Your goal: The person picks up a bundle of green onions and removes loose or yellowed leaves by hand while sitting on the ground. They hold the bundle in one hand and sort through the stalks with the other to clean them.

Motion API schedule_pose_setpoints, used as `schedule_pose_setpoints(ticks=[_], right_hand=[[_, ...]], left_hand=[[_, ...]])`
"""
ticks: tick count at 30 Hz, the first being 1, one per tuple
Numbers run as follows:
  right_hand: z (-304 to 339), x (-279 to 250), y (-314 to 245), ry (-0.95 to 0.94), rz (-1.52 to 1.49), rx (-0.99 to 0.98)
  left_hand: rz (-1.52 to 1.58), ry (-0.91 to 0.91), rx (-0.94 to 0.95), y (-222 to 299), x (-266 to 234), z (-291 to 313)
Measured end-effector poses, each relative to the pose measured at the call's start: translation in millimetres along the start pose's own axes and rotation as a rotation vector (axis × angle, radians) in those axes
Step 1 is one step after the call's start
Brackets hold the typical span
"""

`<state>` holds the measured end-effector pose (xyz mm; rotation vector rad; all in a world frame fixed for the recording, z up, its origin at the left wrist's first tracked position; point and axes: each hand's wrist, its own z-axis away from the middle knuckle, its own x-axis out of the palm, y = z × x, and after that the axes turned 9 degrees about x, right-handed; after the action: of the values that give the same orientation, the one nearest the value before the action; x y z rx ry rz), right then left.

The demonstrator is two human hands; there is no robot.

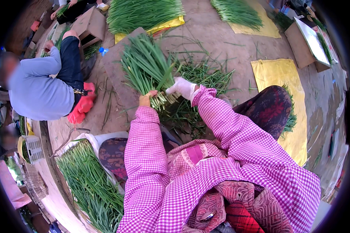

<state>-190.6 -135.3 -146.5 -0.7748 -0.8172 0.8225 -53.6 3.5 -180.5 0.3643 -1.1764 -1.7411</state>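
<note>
A thick bunch of garlic chives (146, 64) is held out in front of me, leaves pointing away and pale cut ends toward me. My left hand (147, 98), in a tan covering, wraps around the left side near the stem ends. On the other side my right hand (181, 87), in a white glove, has its fingers closed on the stems. Part of the right fingers is hidden among the stalks. Loose trimmed leaves (206, 75) lie in a heap on the ground just beyond and under my right hand.
Chives lie piled beside my left knee (91, 180), and on yellow sheets ahead (144, 15) and at far right (237, 13). Another yellow sheet (276, 73) spreads by my right knee. A person in grey (46, 85) sits at left near a wooden stool (90, 25).
</note>
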Motion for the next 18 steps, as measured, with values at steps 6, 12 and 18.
schedule_pose_setpoints(ticks=[6,12,18], right_hand=[[-23.5,24.0,25.9,0.153,0.381,-0.216],[-35.0,4.6,39.5,0.311,0.377,-0.218],[1.0,-17.2,-4.6,0.211,-0.304,-0.115]], left_hand=[[-0.225,0.032,0.181,-22.9,-33.2,-37.8],[-0.378,0.172,0.302,34.2,33.3,36.3],[-0.067,0.151,0.296,28.3,8.6,11.0]])
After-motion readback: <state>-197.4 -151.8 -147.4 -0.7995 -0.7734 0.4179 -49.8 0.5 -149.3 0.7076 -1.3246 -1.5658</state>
